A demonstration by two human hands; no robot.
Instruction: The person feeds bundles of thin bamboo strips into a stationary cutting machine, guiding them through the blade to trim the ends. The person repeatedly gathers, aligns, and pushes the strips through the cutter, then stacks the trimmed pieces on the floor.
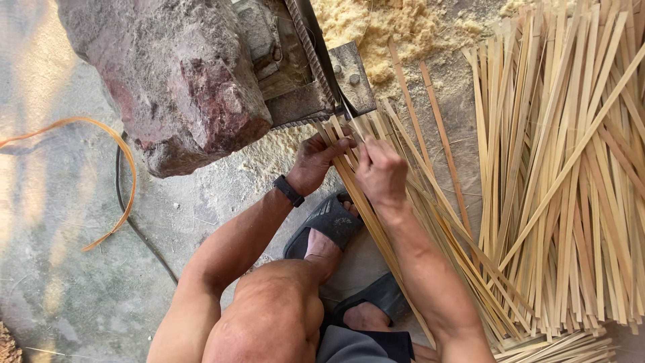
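Bamboo strips (376, 202), gripped by left hand (317, 161) and right hand (381, 173), touch machine edge (349, 101).

Two hands are counted, a left hand (316, 161) and a right hand (380, 173), plus one black wristband (288, 191). Two dark sandals (330, 222) are seen near. One big rock (171, 74) and one metal block (316, 74) are counted far. One black cable (131, 215), one orange strip (114, 168). Bamboo strips (571, 188) at right are too many to count.

strips (564, 168): pale split bamboo, smooth, matt
rock (175, 81): rough grey-red stone
machine (316, 74): dull worn metal
sawdust (390, 27): fine, pale
floor (60, 282): rough concrete
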